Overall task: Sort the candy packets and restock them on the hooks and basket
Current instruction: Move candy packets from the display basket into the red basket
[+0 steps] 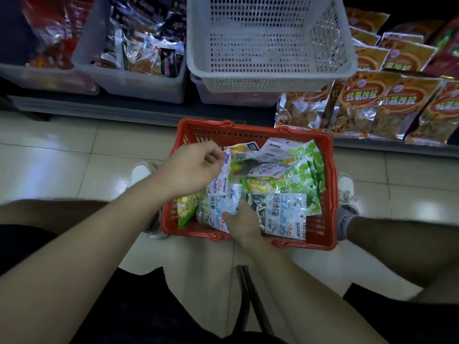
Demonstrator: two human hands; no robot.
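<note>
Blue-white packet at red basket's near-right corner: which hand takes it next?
Right hand, likely: it sits low in the red basket, beside the blue-white packet, though gripping a lower packet. Left hand is across the basket, pinching a raised packet.

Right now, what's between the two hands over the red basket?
Head view: white-and-blue candy packets fill the gap. The left hand pinches the upper one and the right hand grips the lower one.
</note>
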